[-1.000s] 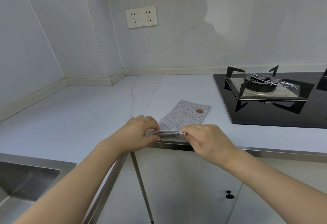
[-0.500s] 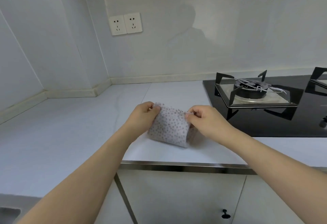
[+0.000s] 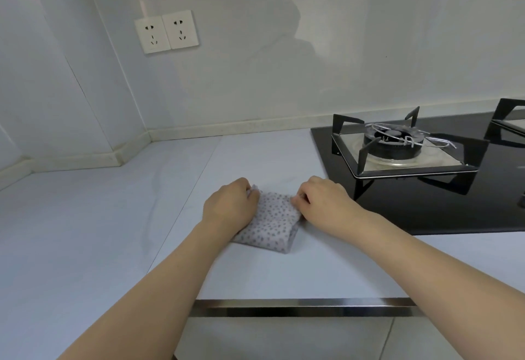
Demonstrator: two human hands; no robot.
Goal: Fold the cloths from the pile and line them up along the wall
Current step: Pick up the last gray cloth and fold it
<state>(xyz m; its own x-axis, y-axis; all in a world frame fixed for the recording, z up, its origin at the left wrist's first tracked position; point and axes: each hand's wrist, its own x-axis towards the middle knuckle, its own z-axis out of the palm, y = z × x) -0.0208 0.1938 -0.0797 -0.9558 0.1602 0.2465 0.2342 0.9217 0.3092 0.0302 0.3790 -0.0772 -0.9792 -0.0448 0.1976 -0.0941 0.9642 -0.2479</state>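
Note:
A small grey cloth with dark dots (image 3: 271, 223) lies folded into a compact rectangle on the pale counter (image 3: 113, 232), a little left of the hob. My left hand (image 3: 230, 206) pinches its far left corner and covers its left edge. My right hand (image 3: 324, 200) pinches its far right corner. Both hands rest low on the cloth, which lies flat on the counter. No pile of other cloths is in view.
A black glass gas hob (image 3: 426, 189) with a raised pan support (image 3: 397, 146) sits close on the right. The wall (image 3: 284, 61) with a double socket (image 3: 166, 31) runs behind, and a side wall meets it at the left corner. The counter's metal front edge (image 3: 298, 307) is near me.
The near end of the cloth was lifted from the counter's front edge and folded over away from me. The folded cloth now lies farther in on the counter, with both hands pressing on its far corners.

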